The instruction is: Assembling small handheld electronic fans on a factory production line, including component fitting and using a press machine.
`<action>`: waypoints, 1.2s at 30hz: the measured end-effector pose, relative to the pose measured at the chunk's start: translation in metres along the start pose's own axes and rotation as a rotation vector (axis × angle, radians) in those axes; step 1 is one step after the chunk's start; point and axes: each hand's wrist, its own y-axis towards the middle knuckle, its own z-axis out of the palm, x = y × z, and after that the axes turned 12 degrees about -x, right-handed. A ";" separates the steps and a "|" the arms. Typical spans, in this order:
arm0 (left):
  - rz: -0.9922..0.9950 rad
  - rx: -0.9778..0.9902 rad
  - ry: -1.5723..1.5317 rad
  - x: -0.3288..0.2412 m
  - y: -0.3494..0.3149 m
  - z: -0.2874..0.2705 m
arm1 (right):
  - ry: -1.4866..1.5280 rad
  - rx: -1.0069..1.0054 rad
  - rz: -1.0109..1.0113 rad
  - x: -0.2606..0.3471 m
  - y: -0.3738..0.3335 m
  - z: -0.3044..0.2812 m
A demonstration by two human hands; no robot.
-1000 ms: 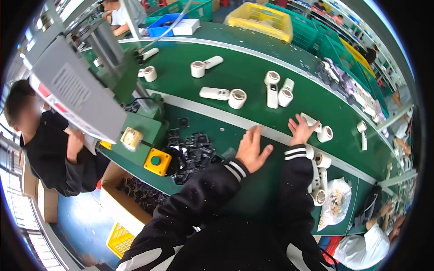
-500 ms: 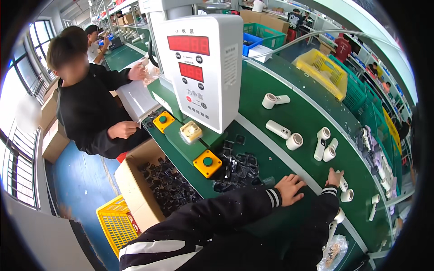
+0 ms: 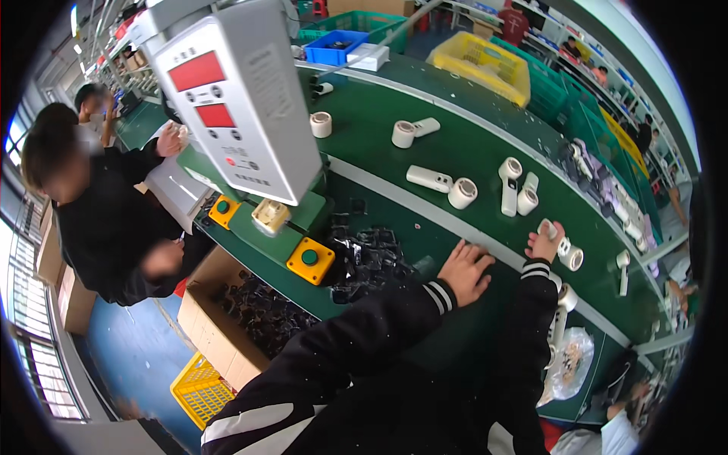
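Observation:
My right hand [image 3: 543, 244] has its fingers closed round the handle end of a white, hair-dryer-shaped device [image 3: 570, 256], whose round head points away to the right on the green belt. Palm down, my left hand [image 3: 466, 273] rests on the green surface with its fingers spread and nothing in it. To its left lies a heap of small black parts in clear wrapping [image 3: 368, 262]. Similar white devices lie farther up the belt, one [image 3: 462, 192] beyond my left hand. Another white device [image 3: 566, 297] is partly hidden by my right sleeve.
A grey-white counter box with red displays [image 3: 235, 114] stands over a green fixture with yellow-based green buttons [image 3: 310, 262]. A carton of black parts [image 3: 220, 334] sits at the left. A clear bag [image 3: 572, 364] lies near right. A co-worker in black [image 3: 106, 212] stands left.
The view has swung so that the counter box and belt sit farther left. My right hand has closed on the white device's handle. My left hand stays flat.

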 end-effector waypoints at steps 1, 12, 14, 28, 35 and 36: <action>-0.030 -0.020 -0.001 -0.002 0.002 -0.003 | 0.022 0.022 -0.040 0.005 -0.024 -0.001; -0.052 0.332 0.180 -0.021 0.038 -0.114 | -0.360 0.802 -0.415 0.016 -0.186 -0.124; -0.006 0.365 0.368 -0.003 0.036 -0.142 | -0.528 0.940 -0.466 0.022 -0.190 -0.142; -0.223 0.472 0.522 0.051 0.029 -0.179 | -0.836 0.024 -0.398 -0.071 0.007 -0.362; -0.216 0.409 0.458 0.066 0.028 -0.188 | -0.799 0.162 -0.335 -0.086 -0.015 -0.346; -0.146 0.369 0.433 0.067 0.030 -0.189 | -0.825 0.187 -0.351 -0.088 -0.014 -0.347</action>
